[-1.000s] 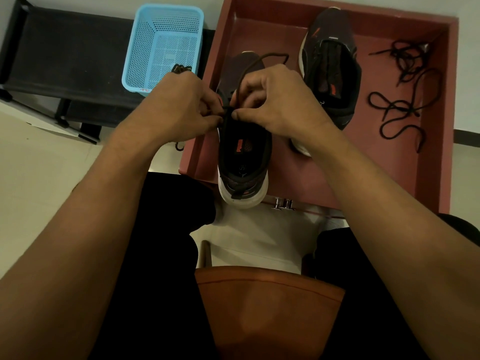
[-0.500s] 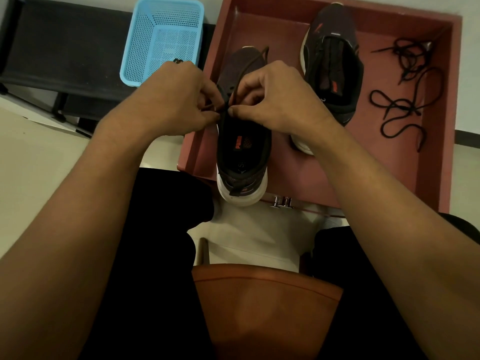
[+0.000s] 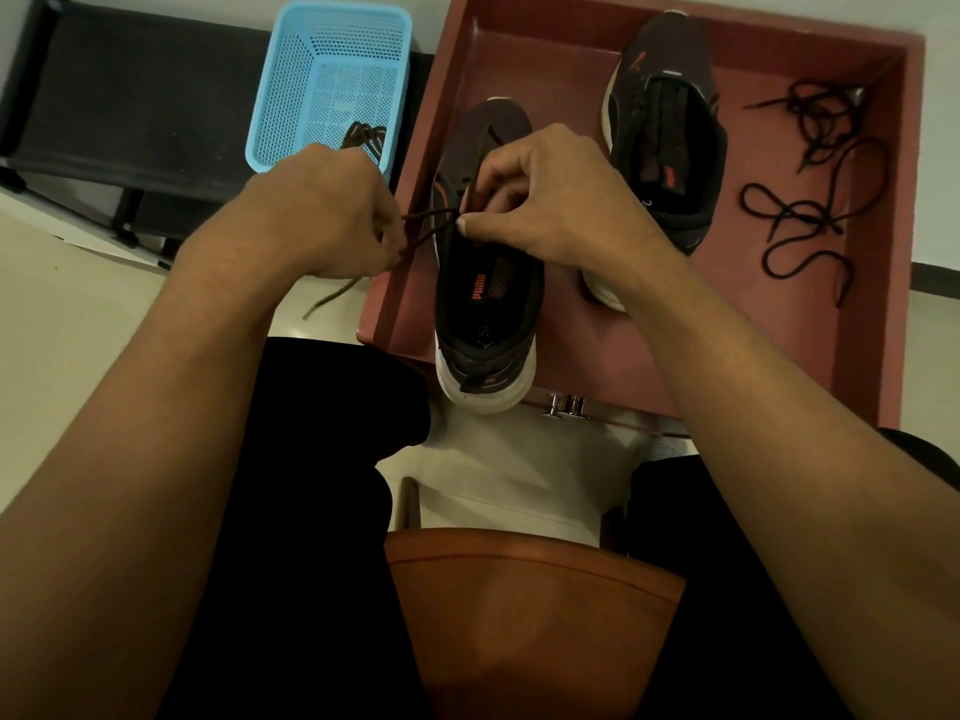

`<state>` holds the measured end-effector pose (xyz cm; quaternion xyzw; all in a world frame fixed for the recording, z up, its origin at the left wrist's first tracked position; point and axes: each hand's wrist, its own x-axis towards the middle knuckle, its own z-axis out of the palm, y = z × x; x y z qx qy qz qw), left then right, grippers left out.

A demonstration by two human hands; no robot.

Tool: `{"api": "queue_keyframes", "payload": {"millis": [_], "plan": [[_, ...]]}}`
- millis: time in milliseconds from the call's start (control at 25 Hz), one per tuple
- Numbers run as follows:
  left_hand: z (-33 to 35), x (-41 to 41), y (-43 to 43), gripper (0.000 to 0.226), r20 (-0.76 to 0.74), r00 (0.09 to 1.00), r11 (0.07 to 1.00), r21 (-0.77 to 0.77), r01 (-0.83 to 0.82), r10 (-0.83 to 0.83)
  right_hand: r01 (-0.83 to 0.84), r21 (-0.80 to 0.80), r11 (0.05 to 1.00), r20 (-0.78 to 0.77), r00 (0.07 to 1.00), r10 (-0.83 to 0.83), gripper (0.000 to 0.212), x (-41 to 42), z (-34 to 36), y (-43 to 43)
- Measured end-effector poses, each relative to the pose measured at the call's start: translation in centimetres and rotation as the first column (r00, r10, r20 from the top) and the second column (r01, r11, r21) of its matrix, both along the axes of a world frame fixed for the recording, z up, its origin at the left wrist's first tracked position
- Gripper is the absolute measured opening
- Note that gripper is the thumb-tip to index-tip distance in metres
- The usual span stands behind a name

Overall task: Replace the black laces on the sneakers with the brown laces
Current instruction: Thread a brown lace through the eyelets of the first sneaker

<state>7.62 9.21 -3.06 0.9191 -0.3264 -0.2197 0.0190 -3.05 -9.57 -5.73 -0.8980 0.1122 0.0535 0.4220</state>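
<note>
The left hand [image 3: 322, 215] curls round the thin brown lace [image 3: 428, 216], pulling two strands sideways. The right hand [image 3: 550, 200] pinches it at the eyelets, probably to steady the threading. Beneath sits the dark mesh sneaker [image 3: 488, 309], its heel overhanging the shallow red tray [image 3: 896, 283] for reach. The discarded black laces [image 3: 795, 220] lie well aside, near the tray's right wall.

Person's wearing plain black fabric trousers [image 3: 311, 511] over both thighs, lower half of the frame. Forearms are bare right down to the left hand [image 3: 322, 215] and right hand [image 3: 550, 194]. The right thumbnail looks short.
</note>
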Motion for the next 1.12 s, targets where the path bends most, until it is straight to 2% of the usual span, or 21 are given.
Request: {"api": "queue_keyframes", "payload": {"millis": [120, 240, 360, 480, 560, 640, 720, 800, 960, 1120], "plan": [[0.2, -1.0, -1.4, 0.018, 0.011, 0.997, 0.979, -0.189, 0.079, -0.078, 0.002, -0.012, 1.0, -0.011, 1.0, -0.002, 0.015, 0.1, 0.1, 0.0], [0.2, -1.0, -1.7, 0.014, 0.042, 0.998, 0.97, -0.233, 0.064, -0.056, 0.009, -0.013, 1.0, -0.02, 1.0, -0.01, 0.015, 0.0, 0.2, -0.1], [0.2, -0.6, -1.3, 0.008, 0.056, 0.998, 0.988, -0.15, 0.027, -0.018, 0.01, -0.005, 1.0, -0.021, 1.0, -0.01, 0.015, 0.0, 0.3, 0.0], [-0.2, 0.0, -0.5, 0.01, 0.102, 0.993, 0.997, 0.031, -0.07, 0.066, 0.034, 0.002, 0.999, -0.034, 0.999, -0.034, 0.019, 0.1, 0.3, 0.0], [-0.3, 0.2, -0.2, 0.012, 0.118, 0.989, 0.993, 0.069, -0.094, 0.086, 0.037, -0.009, 0.999, -0.039, 0.999, -0.037, 0.02, 0.1, 0.3, 0.1], [0.0, -0.2, -0.5, 0.013, 0.093, 0.995, 1.0, -0.007, -0.028, 0.029, 0.026, -0.026, 0.999, -0.039, 0.999, -0.027, 0.015, 0.1, 0.4, 0.3], [0.4, -1.0, -1.4, 0.016, 0.081, 0.996, 0.988, -0.152, 0.04, -0.028, 0.012, -0.051, 0.999, -0.046, 0.999, -0.014, 0.013, 0.1, 0.6, 0.3], [0.6, -1.5, -2.0, 0.015, 0.096, 0.995, 0.967, -0.247, 0.056, -0.033, -0.007, -0.082, 0.997, -0.044, 0.999, 0.003, 0.015, 0.1, 0.8, 0.1], [0.3, -1.4, -2.1, 0.011, 0.092, 0.995, 0.959, -0.28, 0.052, -0.027, -0.064, -0.065, 0.996, -0.037, 0.997, 0.062, 0.015, -0.2, 1.4, -0.4], [0.1, -1.2, -2.1, 0.011, 0.072, 0.997, 0.958, -0.282, 0.052, -0.033, -0.126, -0.114, 0.985, -0.05, 0.991, 0.121, 0.015, -0.4, 1.9, -0.4]]}}
